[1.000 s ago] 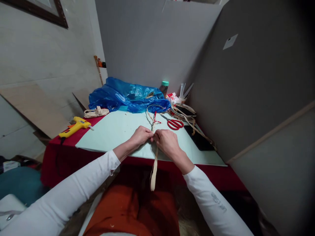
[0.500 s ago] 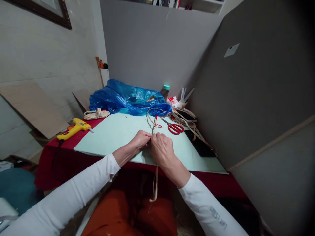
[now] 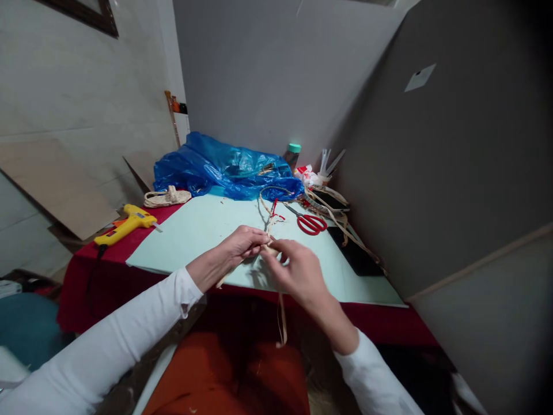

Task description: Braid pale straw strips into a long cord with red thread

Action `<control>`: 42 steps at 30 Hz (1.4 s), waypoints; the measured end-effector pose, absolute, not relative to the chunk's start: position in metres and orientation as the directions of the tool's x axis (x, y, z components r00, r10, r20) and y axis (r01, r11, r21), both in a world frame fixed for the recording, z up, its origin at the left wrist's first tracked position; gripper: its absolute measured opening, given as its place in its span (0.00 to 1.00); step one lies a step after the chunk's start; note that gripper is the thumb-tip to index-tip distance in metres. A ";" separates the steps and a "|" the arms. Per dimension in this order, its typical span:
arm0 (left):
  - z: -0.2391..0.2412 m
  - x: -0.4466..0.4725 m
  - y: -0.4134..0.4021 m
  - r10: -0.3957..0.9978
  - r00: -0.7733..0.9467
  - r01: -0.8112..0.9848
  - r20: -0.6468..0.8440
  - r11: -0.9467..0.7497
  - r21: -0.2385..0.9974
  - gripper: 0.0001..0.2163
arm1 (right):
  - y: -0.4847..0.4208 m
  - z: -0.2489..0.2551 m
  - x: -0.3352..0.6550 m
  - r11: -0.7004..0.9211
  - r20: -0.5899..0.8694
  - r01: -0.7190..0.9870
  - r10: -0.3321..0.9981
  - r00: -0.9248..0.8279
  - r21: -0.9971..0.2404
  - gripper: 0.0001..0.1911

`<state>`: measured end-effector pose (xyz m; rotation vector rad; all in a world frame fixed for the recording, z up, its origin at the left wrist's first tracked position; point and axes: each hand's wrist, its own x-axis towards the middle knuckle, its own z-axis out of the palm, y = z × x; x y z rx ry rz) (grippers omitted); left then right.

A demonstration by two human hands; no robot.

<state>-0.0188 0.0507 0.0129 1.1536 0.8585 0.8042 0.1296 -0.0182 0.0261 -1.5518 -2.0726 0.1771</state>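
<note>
Pale, flat straw-like strands are gathered between my two hands over the front of the light green board [image 3: 194, 230]. My left hand [image 3: 246, 242] pinches the strands where they meet. Just to its right, my right hand [image 3: 298, 268] is closed with thumb and fingers on a strand. One strand end [image 3: 282, 325] hangs below the table edge, and another pokes out under my left wrist. Beyond my fingers, the strands run up to a red tie [image 3: 275, 208] and a thin loop on the board. The exact crossing of the strands is hidden by my fingers.
Red-handled scissors [image 3: 311, 223] lie right of the strands. A yellow glue gun [image 3: 125, 226] and a woven straw slipper [image 3: 167, 197] are at left. Behind is a blue plastic bag [image 3: 224, 167]. At right are a dark flat tablet-like object [image 3: 356, 253] and more strands.
My right hand has shifted right and turned, its fingers now less tightly against my left. A strand end now shows under my left wrist. The view has tilted slightly down.
</note>
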 end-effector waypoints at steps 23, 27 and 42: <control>0.014 -0.025 0.048 0.860 0.490 0.039 -0.143 0.142 0.989 0.14 | 0.037 0.013 0.160 0.249 0.034 0.371 0.866 -0.499 -0.895 0.12; 0.019 -0.026 0.048 0.876 0.472 0.184 -0.098 0.011 0.983 0.11 | 0.032 0.020 0.158 0.395 0.146 0.572 0.890 -0.431 -0.718 0.14; 0.011 -0.027 0.050 0.849 0.515 0.156 -0.118 0.042 0.987 0.06 | 0.032 0.018 0.146 0.171 -0.011 0.452 0.928 -0.373 -0.875 0.17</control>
